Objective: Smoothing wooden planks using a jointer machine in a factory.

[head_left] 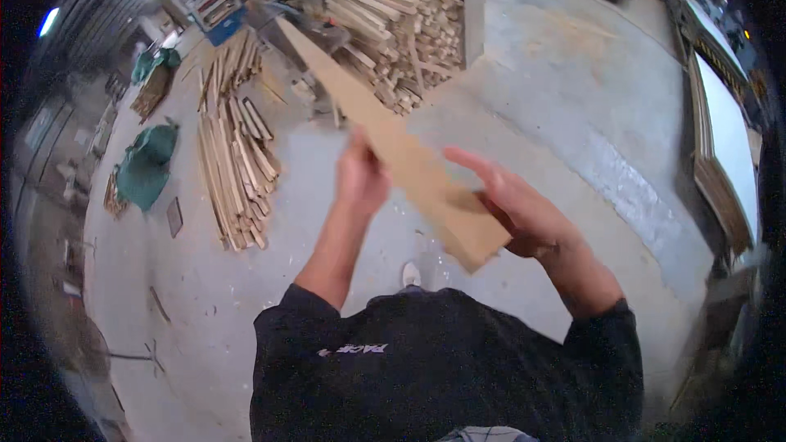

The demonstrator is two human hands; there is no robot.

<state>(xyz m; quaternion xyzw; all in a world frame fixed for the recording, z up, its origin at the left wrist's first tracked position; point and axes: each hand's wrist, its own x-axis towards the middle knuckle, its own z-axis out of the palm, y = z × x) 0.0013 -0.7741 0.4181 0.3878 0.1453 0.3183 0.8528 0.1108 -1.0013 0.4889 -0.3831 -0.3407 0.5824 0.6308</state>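
Observation:
A long, flat, light-brown wooden board slants across my front, its wide end close to my body on the right and its far end reaching up to the left. My left hand grips its left edge about halfway along, with the fingers partly hidden by the wood. Beside the board's right edge, close to the near end, is my right hand. Its upper fingers stretch out over the wood, and its lower part lies at the edge. Slight blur covers both hands and the board.
Long wooden strips lie in a heap on the floor at the left. A big stack of cut timber stands ahead by a wall. Green sacks sit farther left. Large sheets lean at the right. A shoe shows below the board.

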